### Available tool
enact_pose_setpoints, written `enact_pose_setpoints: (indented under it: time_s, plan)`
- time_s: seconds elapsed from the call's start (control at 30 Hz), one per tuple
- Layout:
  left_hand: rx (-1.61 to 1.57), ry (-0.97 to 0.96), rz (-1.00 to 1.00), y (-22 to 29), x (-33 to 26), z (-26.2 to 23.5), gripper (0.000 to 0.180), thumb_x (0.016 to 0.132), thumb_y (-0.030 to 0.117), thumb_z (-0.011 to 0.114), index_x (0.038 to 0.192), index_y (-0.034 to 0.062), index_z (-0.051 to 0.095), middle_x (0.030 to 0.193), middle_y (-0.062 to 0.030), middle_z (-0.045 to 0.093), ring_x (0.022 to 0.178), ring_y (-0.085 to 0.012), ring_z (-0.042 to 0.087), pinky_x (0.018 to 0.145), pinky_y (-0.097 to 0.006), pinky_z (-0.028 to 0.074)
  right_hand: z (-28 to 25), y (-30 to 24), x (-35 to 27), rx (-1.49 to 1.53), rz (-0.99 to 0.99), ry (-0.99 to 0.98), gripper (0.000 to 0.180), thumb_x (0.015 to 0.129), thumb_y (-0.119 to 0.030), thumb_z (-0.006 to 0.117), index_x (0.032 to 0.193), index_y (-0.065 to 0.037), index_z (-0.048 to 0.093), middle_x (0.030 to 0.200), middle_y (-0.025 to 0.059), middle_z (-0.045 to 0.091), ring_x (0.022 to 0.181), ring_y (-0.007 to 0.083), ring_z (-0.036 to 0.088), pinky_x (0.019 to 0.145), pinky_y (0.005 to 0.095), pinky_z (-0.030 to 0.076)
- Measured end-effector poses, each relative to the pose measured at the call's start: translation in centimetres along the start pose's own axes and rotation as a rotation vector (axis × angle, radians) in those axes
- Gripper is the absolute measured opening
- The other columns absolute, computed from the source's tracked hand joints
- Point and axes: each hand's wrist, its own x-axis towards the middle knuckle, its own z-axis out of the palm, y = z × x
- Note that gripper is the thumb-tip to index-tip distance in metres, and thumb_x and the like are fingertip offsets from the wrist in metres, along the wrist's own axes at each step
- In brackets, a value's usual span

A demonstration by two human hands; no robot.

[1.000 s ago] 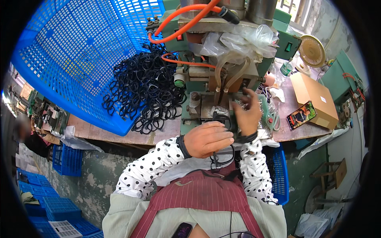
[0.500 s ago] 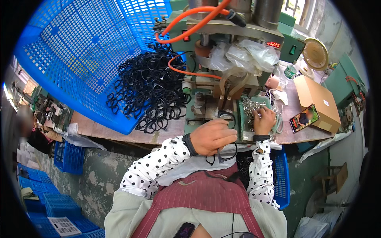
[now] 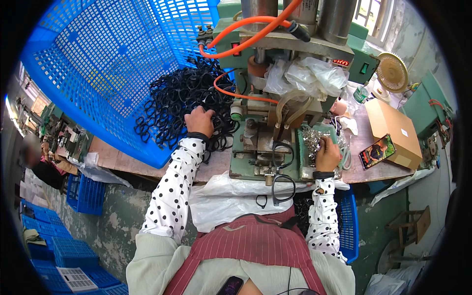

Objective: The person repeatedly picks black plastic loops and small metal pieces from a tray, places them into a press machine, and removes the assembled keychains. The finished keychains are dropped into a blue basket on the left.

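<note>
My left hand (image 3: 199, 121) is at the near edge of a heap of black eyeglass frames (image 3: 172, 93), its fingers curled down onto them. Its fingertips are partly hidden. One eyeglass frame (image 3: 274, 194) stays in the green press machine (image 3: 242, 166), its lower rim hanging past the front edge. My right hand (image 3: 327, 155) rests at a green tray (image 3: 306, 173), fingertips pinched together among small shiny metal parts (image 3: 311, 140). What exactly lies between those fingertips is too small to make out.
A large blue basket (image 3: 88, 123) lies tipped at the left, frames spilling from it onto the table. Orange hoses (image 3: 246, 22) and clear plastic bags (image 3: 305, 73) hang about the press. A phone (image 3: 377, 151) leans on a cardboard box (image 3: 393, 130) at right. White plastic sheeting (image 3: 211, 201) covers my lap.
My left hand has let go of the eyeglass frame at the press and moved left to the heap. My right hand remains at the metal parts, shifted only slightly.
</note>
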Motion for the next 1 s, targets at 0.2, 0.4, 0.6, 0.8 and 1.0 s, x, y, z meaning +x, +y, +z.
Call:
enact_pose_setpoints:
  time_s: [0.2, 0.4, 0.6, 0.8, 1.0]
  plan:
    - [0.018, 0.069, 0.139, -2.1, 0.1, -0.2, 0.009, 0.074, 0.016, 0.066, 0.076, 0.0223, 0.072, 0.08, -0.0002, 0.055, 0.084, -0.0223, 0.056, 0.071, -0.04, 0.037, 0.7, 0.8, -0.5, -0.011, 0.05, -0.022, 0.006, 0.085, -0.009, 0.064, 0.09, -0.013, 0.066, 0.082, 0.0089, 0.066, 0.074, 0.0313, 0.06, 0.065, 0.0415, 0.048]
    - [-0.381, 0.55, -0.221, -3.6, 1.2, -5.9, 0.015, 0.093, 0.019, 0.054, 0.089, 0.0052, 0.058, 0.086, -0.0096, 0.06, 0.08, -0.0301, 0.056, 0.07, -0.045, 0.042, -1.0, -1.0, 0.6, -0.001, -0.136, 0.067, 0.01, 0.083, -0.008, 0.066, 0.089, -0.015, 0.07, 0.082, 0.007, 0.067, 0.068, 0.0289, 0.058, 0.063, 0.0376, 0.048]
    - [-0.706, 0.475, 0.289, 6.5, -4.4, -10.6, 0.019, 0.08, 0.004, 0.065, 0.099, 0.0073, 0.061, 0.083, -0.004, 0.064, 0.075, -0.0234, 0.061, 0.07, -0.038, 0.046, -2.2, -5.9, 1.5, 0.66, 0.285, -0.167, 0.017, 0.08, -0.004, 0.068, 0.095, -0.008, 0.074, 0.082, 0.0035, 0.071, 0.067, 0.0131, 0.06, 0.063, 0.0271, 0.048]
    - [-0.839, 0.388, 0.708, 14.3, -5.2, -13.8, 0.039, 0.078, 0.014, 0.072, 0.115, 0.0041, 0.062, 0.094, -0.0059, 0.068, 0.084, -0.021, 0.064, 0.081, -0.038, 0.048, -6.2, -12.8, 2.2, 0.955, 0.428, -0.401, 0.046, 0.074, -0.004, 0.073, 0.115, 0.001, 0.052, 0.079, 0.0081, 0.07, 0.068, 0.0091, 0.06, 0.062, 0.024, 0.046]
    - [-0.975, 0.263, 0.792, 15.1, -5.4, -12.7, 0.045, 0.081, 0.016, 0.071, 0.122, 0.0007, 0.058, 0.089, -0.0084, 0.065, 0.079, -0.0256, 0.062, 0.078, -0.041, 0.05, -5.7, -13.9, 2.5, 0.825, 0.438, -0.414, 0.056, 0.071, -0.005, 0.075, 0.12, 0.0, 0.047, 0.078, 0.0127, 0.07, 0.069, 0.0146, 0.065, 0.065, 0.0267, 0.049]
